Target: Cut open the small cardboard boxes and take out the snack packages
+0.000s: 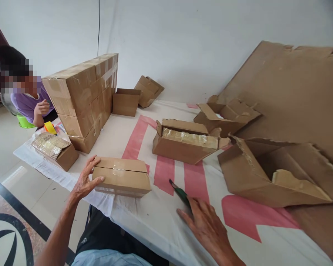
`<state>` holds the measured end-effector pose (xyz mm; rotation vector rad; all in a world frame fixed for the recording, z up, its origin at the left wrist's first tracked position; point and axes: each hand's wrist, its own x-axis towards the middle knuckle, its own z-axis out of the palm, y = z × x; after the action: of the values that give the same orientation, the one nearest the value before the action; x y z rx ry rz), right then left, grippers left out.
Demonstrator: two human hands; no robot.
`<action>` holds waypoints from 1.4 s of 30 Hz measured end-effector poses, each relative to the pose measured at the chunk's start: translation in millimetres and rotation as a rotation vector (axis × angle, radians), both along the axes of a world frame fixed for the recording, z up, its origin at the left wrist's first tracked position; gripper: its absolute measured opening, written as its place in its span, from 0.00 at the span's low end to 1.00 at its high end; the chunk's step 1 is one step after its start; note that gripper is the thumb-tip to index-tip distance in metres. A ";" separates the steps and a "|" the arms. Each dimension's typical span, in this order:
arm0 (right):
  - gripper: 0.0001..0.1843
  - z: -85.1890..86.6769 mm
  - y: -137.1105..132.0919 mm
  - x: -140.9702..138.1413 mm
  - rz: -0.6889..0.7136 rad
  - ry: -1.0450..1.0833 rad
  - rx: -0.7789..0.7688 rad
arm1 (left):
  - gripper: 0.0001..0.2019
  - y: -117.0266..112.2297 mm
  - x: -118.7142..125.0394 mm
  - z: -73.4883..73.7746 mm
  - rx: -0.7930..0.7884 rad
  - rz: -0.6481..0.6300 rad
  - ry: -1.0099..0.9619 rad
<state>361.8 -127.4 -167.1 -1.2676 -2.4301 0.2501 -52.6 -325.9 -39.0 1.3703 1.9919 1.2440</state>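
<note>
My left hand (84,180) rests with spread fingers against the left end of a small taped cardboard box (122,176) lying on the white and red sheet (166,173). My right hand (207,223) lies low on the sheet at the lower right, its fingers curled over the handle of a dark green tool (180,193) whose tip points up and left toward the box.
A tall stack of taped boxes (83,98) stands at the back left, with another person (26,92) sitting behind it. Open and torn cartons (184,142) (277,173) lie to the right. A large cardboard sheet (291,92) leans at the far right. A small box (57,149) sits left.
</note>
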 end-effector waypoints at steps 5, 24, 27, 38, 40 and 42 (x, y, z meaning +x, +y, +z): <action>0.24 3.9 9.7 9.9 -0.091 0.013 -0.077 | 0.33 -0.8 5.1 -10.0 0.020 0.043 -0.016; 0.16 210.1 18.9 -153.0 0.696 0.207 -0.307 | 0.35 -6.6 8.6 -22.1 0.071 0.023 0.024; 0.16 214.0 19.4 -156.8 0.722 0.176 -0.289 | 0.37 -5.7 6.8 -23.4 0.072 0.013 0.027; 0.16 220.4 24.8 -167.0 0.771 0.097 -0.254 | 0.41 -4.5 7.0 -21.9 0.094 -0.039 -0.032; 0.16 221.6 25.3 -168.0 0.778 0.080 -0.237 | 0.41 -3.8 7.0 -22.1 0.092 -0.038 -0.037; 0.15 223.0 25.6 -169.3 0.774 0.056 -0.219 | 0.42 -3.4 7.0 -22.2 0.093 -0.042 -0.039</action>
<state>192.5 -101.7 55.9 -0.3146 -2.7825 0.7589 -45.6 -329.3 -61.2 1.4123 1.8908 1.3500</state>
